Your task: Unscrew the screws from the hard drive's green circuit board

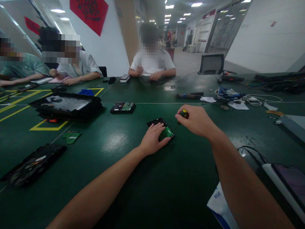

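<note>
— Our arms [110, 183] are closest, stretched out over the table [129, 200]. White paper [218, 203] lies under the right one.
— What is our left hand [154, 138] doing?
— It lies flat on the drive [156, 122]. Our fingers [160, 128] are spread a little and press down. They grip nothing. A green board [168, 132] on the drive peeks out just past our fingertips.
— And our right hand [197, 121]?
— Its fingers are curled tight around a screwdriver [184, 113]. We see the yellow and black handle poking out by our thumb. The thin shaft goes down to the drive's edge, right beside our left fingers.
— What else is around?
— We see a second drive [123, 107] well beyond our left fingers, and a black tray [65, 104] further left of it. A loose board [71, 137] lies far left of our left hand. Cables [258, 98] lie far past our right fingers. People sit across the table, their own hands close to them.
</note>
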Tool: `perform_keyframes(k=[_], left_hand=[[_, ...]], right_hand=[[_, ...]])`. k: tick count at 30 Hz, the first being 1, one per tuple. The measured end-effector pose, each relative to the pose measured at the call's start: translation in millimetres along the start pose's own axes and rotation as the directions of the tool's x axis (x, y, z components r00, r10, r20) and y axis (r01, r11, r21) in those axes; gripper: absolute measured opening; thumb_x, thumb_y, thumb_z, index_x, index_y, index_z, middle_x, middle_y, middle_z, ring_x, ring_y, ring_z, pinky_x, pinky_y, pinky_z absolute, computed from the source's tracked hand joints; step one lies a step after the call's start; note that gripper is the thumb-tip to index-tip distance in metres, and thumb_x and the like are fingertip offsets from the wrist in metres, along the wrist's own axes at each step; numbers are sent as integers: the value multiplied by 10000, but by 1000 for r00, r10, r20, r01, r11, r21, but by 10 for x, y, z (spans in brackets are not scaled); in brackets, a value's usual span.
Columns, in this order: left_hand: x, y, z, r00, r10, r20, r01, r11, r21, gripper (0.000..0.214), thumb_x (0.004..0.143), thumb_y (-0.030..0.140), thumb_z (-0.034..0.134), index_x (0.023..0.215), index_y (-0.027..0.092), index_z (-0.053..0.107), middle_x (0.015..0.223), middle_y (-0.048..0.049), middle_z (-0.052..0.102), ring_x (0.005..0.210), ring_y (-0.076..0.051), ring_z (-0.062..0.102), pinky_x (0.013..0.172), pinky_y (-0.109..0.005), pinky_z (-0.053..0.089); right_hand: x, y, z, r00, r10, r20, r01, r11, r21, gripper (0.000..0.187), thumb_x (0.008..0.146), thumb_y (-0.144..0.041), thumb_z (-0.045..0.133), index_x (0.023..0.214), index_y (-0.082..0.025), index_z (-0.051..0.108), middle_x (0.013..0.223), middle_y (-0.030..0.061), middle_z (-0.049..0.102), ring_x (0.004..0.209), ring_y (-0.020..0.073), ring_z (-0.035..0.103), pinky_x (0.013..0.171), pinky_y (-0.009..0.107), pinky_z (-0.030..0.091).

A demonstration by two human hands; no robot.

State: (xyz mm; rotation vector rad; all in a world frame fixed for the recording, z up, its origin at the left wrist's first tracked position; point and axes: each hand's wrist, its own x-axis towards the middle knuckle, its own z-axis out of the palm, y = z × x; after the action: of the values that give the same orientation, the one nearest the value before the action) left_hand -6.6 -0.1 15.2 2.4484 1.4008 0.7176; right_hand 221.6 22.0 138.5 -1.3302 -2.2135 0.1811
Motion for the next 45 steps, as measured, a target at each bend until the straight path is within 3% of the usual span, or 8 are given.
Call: perform_keyframes(k=[14, 34, 40, 45], left_hand=[[-35, -117, -45, 996, 30, 82, -28, 999, -21, 649, 1008, 555, 588, 1544, 192, 539, 1658, -122, 452, 1593, -262, 331, 1328, -497, 224], [-24, -93, 11, 1000, 11, 13, -11, 1000, -5, 605, 994, 557, 618, 1485, 204, 593, 1618, -115, 513, 1558, -266, 404, 1313, -496, 274], [-31, -92, 0, 1000, 22, 6, -22, 1000, -15, 633, 1002, 567, 601, 1484, 158, 589, 1605, -146, 524, 1551, -270, 417, 1313, -491, 273], [-28, -93, -5, 1000, 12, 18, -11, 1000, -9, 620, 1000, 571, 602, 1493, 196, 580, 1617, -125, 515, 1555, -269, 410, 1312, -497, 275]], right_hand=[[-6, -51, 16, 1000, 2, 4, -2, 1000, -2, 161, 939, -347, 655, 931, -211, 741, 901, 78, 783, 803, 236, 690, 753, 361, 479], [-3, -42, 27, 1000, -9, 7, 9, 1000, -13, 159, 944, -349, 651, 935, -218, 741, 912, 75, 778, 846, 244, 699, 787, 370, 485], [-8, -62, 13, 1000, 5, 22, -5, 1000, 1, 158, 943, -338, 650, 941, -208, 741, 924, 79, 787, 836, 244, 702, 780, 372, 479], [-10, -69, 1, 999, -11, 30, 11, 1000, -1, 170, 946, -344, 647, 955, -203, 741, 949, 85, 788, 850, 247, 704, 792, 375, 484]])
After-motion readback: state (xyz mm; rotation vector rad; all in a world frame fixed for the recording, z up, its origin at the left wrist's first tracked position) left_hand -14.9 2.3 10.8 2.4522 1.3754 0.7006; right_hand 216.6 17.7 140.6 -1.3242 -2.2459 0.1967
